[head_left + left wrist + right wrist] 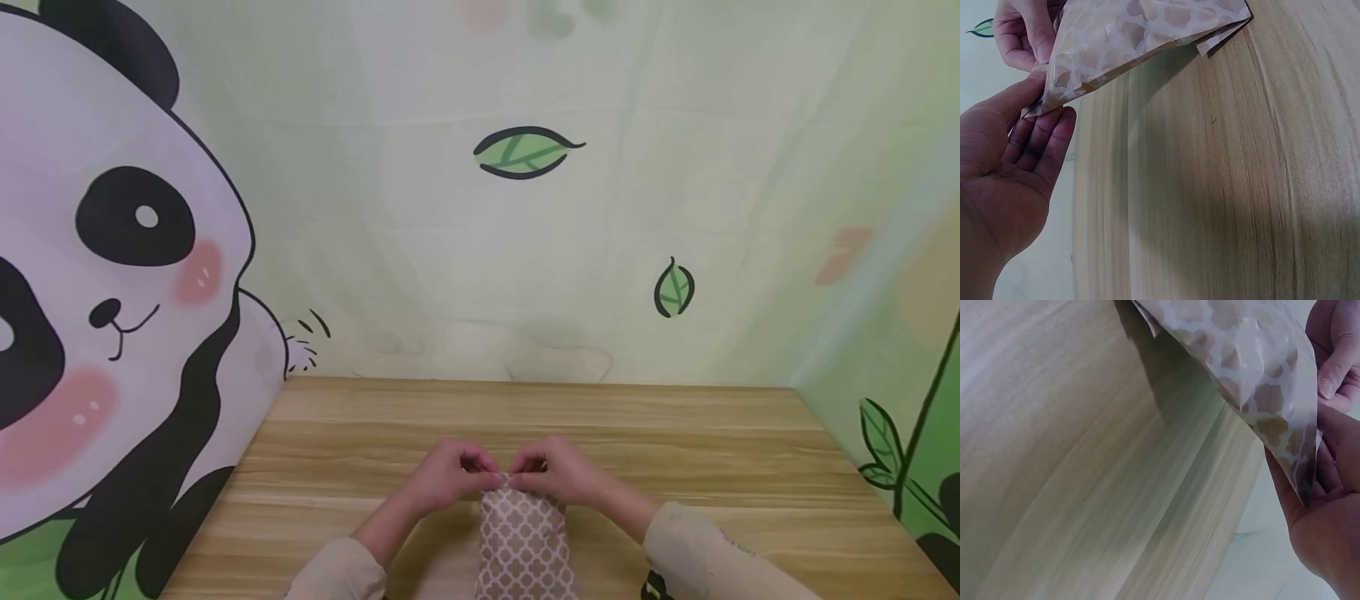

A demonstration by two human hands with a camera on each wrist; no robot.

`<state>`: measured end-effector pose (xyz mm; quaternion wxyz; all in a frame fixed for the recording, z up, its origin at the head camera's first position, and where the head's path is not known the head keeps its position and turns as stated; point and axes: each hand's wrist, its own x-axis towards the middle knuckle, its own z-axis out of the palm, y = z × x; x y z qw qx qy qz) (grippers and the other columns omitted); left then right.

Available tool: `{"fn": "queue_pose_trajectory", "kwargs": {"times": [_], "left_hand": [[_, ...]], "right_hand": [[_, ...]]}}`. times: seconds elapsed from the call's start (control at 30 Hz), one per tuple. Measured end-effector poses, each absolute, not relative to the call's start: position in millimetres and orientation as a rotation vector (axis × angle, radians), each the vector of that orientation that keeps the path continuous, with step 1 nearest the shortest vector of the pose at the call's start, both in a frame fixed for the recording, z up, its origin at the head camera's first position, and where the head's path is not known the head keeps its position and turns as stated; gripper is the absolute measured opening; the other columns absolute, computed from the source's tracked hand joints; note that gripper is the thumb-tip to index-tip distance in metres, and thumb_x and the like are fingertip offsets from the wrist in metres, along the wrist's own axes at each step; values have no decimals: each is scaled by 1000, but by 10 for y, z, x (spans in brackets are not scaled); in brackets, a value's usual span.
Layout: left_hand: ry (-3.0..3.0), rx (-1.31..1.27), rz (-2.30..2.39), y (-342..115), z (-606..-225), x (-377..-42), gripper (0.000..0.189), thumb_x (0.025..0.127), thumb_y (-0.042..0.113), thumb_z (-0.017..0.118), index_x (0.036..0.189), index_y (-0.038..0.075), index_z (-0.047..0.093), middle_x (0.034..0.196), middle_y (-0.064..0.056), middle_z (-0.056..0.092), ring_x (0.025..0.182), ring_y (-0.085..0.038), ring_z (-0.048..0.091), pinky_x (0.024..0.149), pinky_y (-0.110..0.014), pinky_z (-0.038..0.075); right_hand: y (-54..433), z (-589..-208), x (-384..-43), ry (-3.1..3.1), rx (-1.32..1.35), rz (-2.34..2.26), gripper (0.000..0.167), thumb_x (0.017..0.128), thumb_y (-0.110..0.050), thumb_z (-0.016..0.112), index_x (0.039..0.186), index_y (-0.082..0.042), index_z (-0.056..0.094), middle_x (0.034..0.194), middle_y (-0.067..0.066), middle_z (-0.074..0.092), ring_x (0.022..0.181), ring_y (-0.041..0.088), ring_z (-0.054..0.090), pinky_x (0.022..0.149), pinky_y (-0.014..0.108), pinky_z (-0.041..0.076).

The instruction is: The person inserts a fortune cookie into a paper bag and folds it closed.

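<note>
A brown paper bag [522,542] with a white lattice pattern hangs between the two hands, its far edge raised. My left hand [442,477] pinches the left part of that edge between thumb and fingers. Close beside it, my right hand [562,475] pinches the right part the same way. In the left wrist view, the bag [1141,25] slants over the wood, and a small folded flap shows at its near end. Seen from the right wrist, the bag's corner [1288,450] lies against the fingers of the right hand [1329,512].
The wood-grain table [337,433] spreads under both hands. Behind it stands a pale green backdrop [420,250] printed with leaves, and a large printed panda [150,333] covers the left side. Beige sleeves [712,550] cover both forearms.
</note>
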<state>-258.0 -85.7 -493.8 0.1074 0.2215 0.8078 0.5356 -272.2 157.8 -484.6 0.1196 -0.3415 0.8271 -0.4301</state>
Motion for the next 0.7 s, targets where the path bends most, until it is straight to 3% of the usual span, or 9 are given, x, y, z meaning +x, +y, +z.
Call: {"fn": "queue_pose_trajectory", "kwargs": {"times": [0.3,0.53,0.7], "left_hand": [[2388,638,1572,-866,-4907,-2559,8,94,13,83,95,6,80,87,-2,75,79,-13,65,70,-24,56],[2393,634,1581,-885,-4912,-2551,7,94,11,81,95,5,79,88,-3,75,81,-14,66,71,-24,57],[2399,646,1581,-893,-4916,-2555,6,94,11,81,95,5,79,88,-3,75,81,-14,66,71,-24,57]], "right_hand": [[1699,-4883,-2677,2465,-981,-1301,11,102,-17,72,98,-10,80,89,-2,76,79,6,65,74,24,56],[1709,-4888,-2652,2460,-950,-1297,6,100,-16,75,96,-14,79,87,-5,75,76,6,66,69,24,58],[1768,-4907,-2626,2424,-966,-1372,8,101,-15,74,101,-9,80,90,-1,76,79,8,66,69,25,58]]}}
